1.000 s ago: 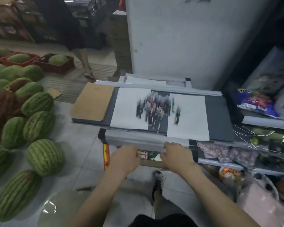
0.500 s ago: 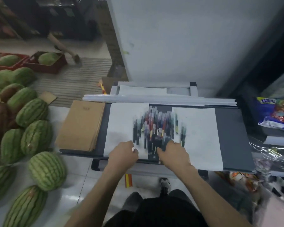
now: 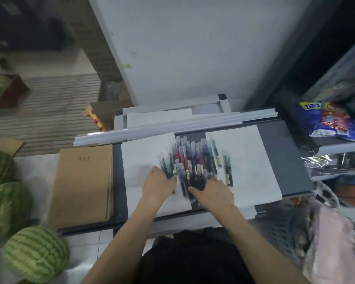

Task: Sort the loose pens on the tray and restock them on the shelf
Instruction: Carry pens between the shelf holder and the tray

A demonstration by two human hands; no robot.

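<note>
Pens (image 3: 190, 162) lay in loose pile mid-way across flat dark-grey tray (image 3: 283, 160), approx parallel, pointing front-to-back; barrels red/purple/dark w/ clear caps, some yellow labels. Two dark pens (image 3: 228, 171) sat just right of pile.

Left hand (image 3: 159, 184) and right hand (image 3: 213, 193) touch the heaped pens (image 3: 191, 160); watermelons (image 3: 35, 253) lie left of the tray (image 3: 281, 156).

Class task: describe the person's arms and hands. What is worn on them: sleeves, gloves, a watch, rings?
The left forearm and right forearm are bare; no sleeves show. The left hand and right hand wear no gloves, and no watch, band or ring shows. Blur may hide small marks.
</note>
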